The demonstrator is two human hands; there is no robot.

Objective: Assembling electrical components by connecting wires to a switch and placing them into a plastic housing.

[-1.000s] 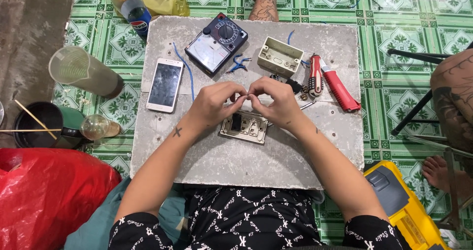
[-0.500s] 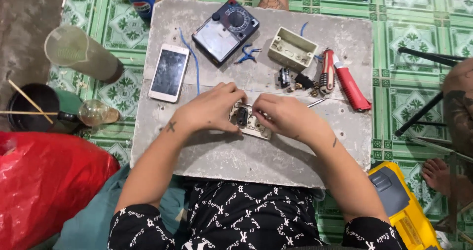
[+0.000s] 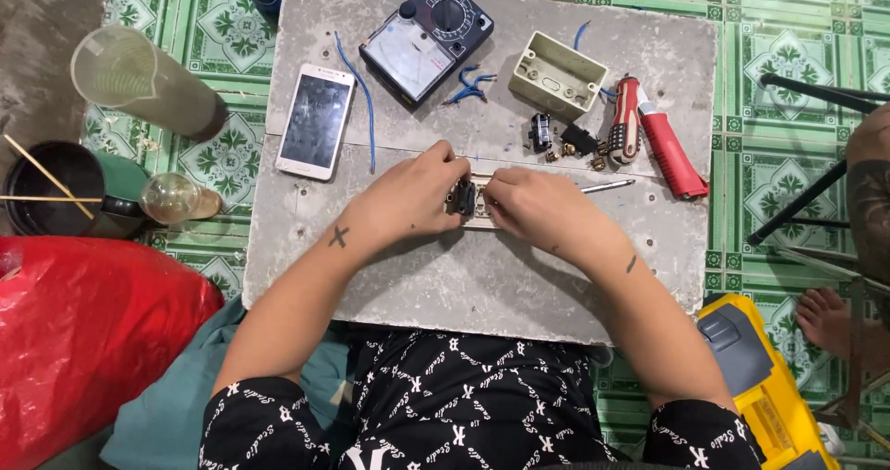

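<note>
Both my hands meet at the middle of a grey stone slab [image 3: 482, 285]. My left hand [image 3: 413, 196] and my right hand [image 3: 528, 206] pinch a small beige switch plate [image 3: 470, 201] with dark switch modules, held low over the slab. A thin metal screwdriver shaft [image 3: 607, 186] lies just right of my right hand. Beyond the hands lie a dark analog multimeter [image 3: 425, 39], a beige wall box [image 3: 557, 74], short blue wires [image 3: 468, 85] and loose black switch parts [image 3: 556, 141].
A white smartphone [image 3: 315, 120] and a long blue wire [image 3: 363, 99] lie left on the slab; a red-handled tool [image 3: 666, 146] lies right. Off the slab: clear plastic cup [image 3: 139, 81], black bowl with chopsticks [image 3: 46, 187], red bag [image 3: 83, 340], yellow case [image 3: 769, 396], another person's foot [image 3: 830, 317].
My hands dropped from a raised position down onto the switch plate and closed around it. The camera view shifted forward slightly.
</note>
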